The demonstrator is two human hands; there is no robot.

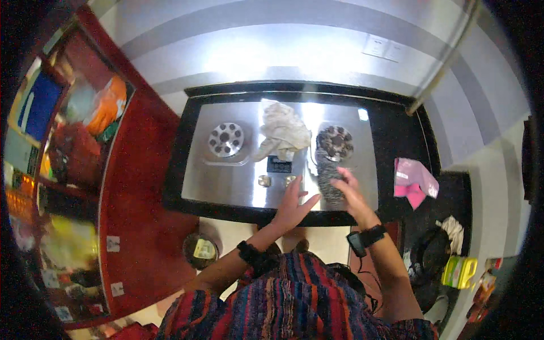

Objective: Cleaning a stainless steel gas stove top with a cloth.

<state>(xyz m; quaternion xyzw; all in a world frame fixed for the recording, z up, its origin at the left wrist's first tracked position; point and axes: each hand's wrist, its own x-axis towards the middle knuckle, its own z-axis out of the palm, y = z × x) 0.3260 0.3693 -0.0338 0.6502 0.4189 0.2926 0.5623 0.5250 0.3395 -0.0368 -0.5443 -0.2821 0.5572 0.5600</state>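
Observation:
My right hand [352, 193] grips a grey mottled cloth [329, 182], which reaches from near the front edge of a steel gas cooktop [225, 182] up to the right burner [340, 140]. Dark residue marks that burner. My left hand [293, 206] is raised at the cooktop's front, fingers apart and holding nothing. Its fingertips overlap the right knob [290, 180] in view; contact cannot be told. The left knob [264, 181] is uncovered. A crumpled off-white cloth [285, 129] lies between the right burner and the left burner [226, 139].
Black counter [393, 136] surrounds the cooktop. On its right lies a pink packet [415, 180]. Beyond are a black pan [429, 250] and a yellow-green jug [459, 272]. Red cabinetry [140, 178] with filled shelves stands left. A round bin [202, 250] sits on the floor.

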